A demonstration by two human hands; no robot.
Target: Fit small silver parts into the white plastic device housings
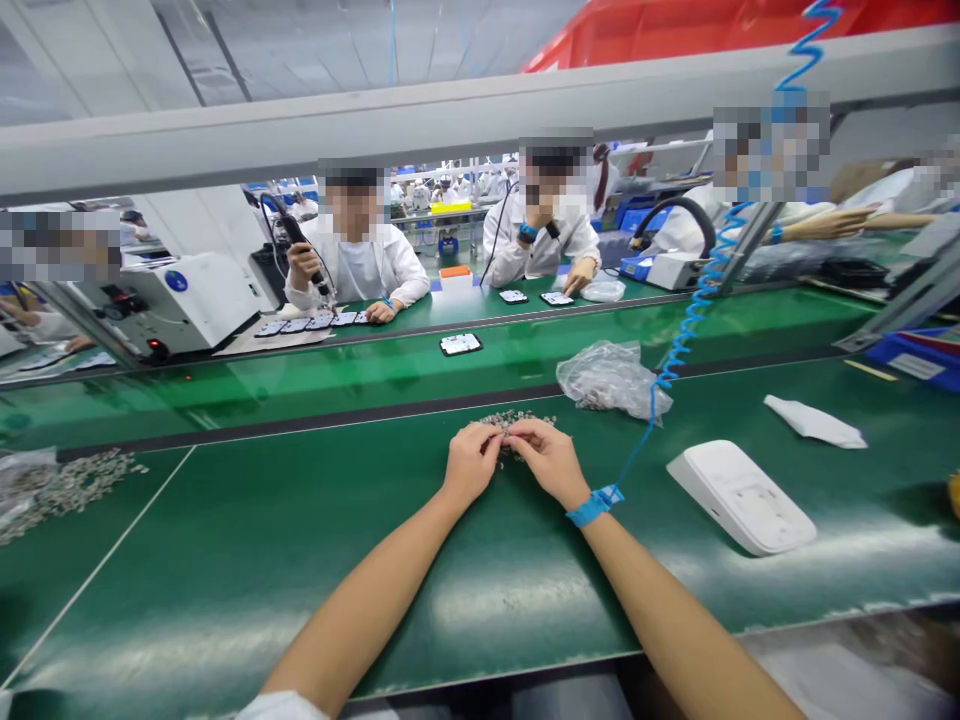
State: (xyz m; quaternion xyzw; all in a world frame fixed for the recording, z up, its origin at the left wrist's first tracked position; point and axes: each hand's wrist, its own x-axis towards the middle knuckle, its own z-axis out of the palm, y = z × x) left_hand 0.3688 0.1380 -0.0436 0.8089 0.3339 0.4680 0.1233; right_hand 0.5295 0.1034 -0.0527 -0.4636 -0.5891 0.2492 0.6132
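My left hand (470,463) and my right hand (549,460) meet over a small heap of tiny metal parts (517,419) on the green mat (300,540). The fingertips of both hands pinch at the parts between them; what exactly each finger grips is too small to make out. A blue wrist strap (593,505) circles my right wrist, and its blue coiled cord (694,310) climbs up to the right. A clear plastic bag of the same small parts (609,378) lies just beyond my right hand.
A white flat device (739,495) lies to the right, with a white folded piece (815,421) farther back. More small parts (64,485) are scattered at the left. A phone-like part (460,344) rides the green conveyor (300,375). Several people work across the belt.
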